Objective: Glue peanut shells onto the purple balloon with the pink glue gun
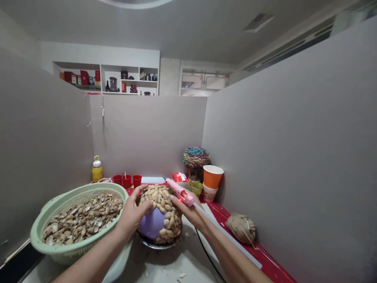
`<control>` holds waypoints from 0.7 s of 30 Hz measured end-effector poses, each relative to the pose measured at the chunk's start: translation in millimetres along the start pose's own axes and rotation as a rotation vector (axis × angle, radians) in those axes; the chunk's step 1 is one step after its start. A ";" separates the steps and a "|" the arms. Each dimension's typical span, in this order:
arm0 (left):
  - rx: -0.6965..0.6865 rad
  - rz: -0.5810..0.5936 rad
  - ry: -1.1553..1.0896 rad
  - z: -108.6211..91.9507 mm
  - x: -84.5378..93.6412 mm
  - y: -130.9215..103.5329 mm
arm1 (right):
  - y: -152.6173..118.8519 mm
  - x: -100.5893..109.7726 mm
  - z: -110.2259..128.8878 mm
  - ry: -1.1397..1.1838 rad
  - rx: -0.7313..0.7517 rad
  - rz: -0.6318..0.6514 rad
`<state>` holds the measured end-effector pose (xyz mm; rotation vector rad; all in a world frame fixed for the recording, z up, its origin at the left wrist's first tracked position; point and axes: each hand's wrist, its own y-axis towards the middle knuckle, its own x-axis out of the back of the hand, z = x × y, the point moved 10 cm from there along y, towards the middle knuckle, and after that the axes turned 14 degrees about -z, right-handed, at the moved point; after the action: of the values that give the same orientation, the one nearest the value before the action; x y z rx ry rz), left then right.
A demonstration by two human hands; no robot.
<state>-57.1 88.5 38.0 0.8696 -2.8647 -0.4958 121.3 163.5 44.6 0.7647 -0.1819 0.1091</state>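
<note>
A purple balloon (151, 225), covered over much of its surface with peanuts in their shells (169, 222), rests in a shiny metal bowl (160, 247). A bare purple patch faces me on the left. My left hand (131, 214) grips the balloon's left side, thumb and fingers spread over the shells. In my right hand (191, 210) is a pink hot glue gun (181, 192) with a red light glowing, its tip pointing up and left. A long pale rod (229, 236) trails from its back end. My right fingertips also meet the shells; some fingers are hidden.
On my left stands a green colander (35, 236) full of seashells. Red cups (137, 180), a yellow bottle (97, 173), a colourful woven ball (196, 157) and an orange paper bucket (212, 179) line the back. Twine (241, 228) lies right. Grey partitions (147, 133) surround the table; a black cord (206, 251) crosses it.
</note>
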 end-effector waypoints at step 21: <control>0.064 -0.003 -0.078 7.2 4.2 1.2 | -3.1 -1.7 -1.8 0.006 -0.063 0.014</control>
<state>-62.6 89.1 31.6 0.8834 -2.9654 -0.4499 120.4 162.5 40.9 0.7003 -0.1841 0.1189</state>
